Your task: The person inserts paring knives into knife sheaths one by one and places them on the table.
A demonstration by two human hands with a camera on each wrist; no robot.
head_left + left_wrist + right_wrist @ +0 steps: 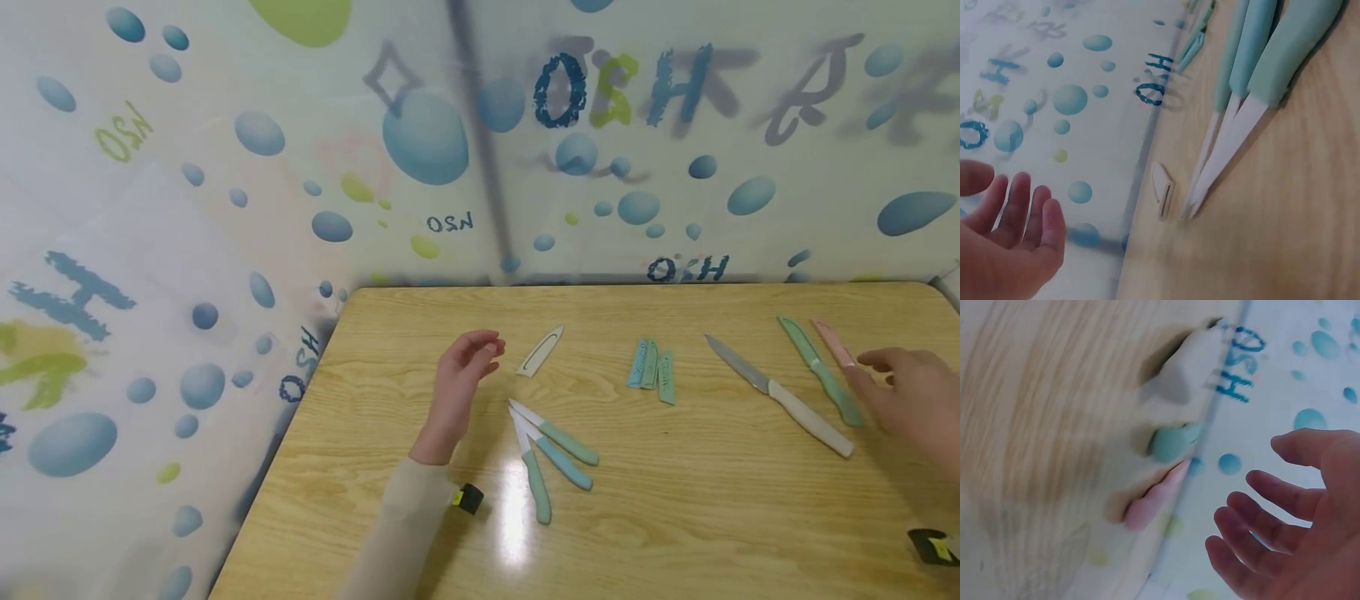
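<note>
My left hand (457, 387) hovers over the table's left part, fingers loosely bent with nothing in them. Just right of it lies a cream knife sheath (551, 337). Below are three bare-bladed paring knives, one with a blue handle (567, 467) between two with green handles (537, 492), their tips together. At the right, my right hand (918, 404) hangs over a pink knife (831, 342) and partly hides it in the head view. Its fingers are spread and hold nothing in the right wrist view. Beside it lie a sheathed green knife (831, 392) and a larger cream-handled knife (810, 421).
Several small green and blue patterned sheaths (648, 367) lie close together at mid-table. Behind the wooden table (675, 517) hangs a white curtain (637, 175) with blue and green spots, right along its back edge. Small black-and-yellow pieces (468, 498) sit by each wrist.
</note>
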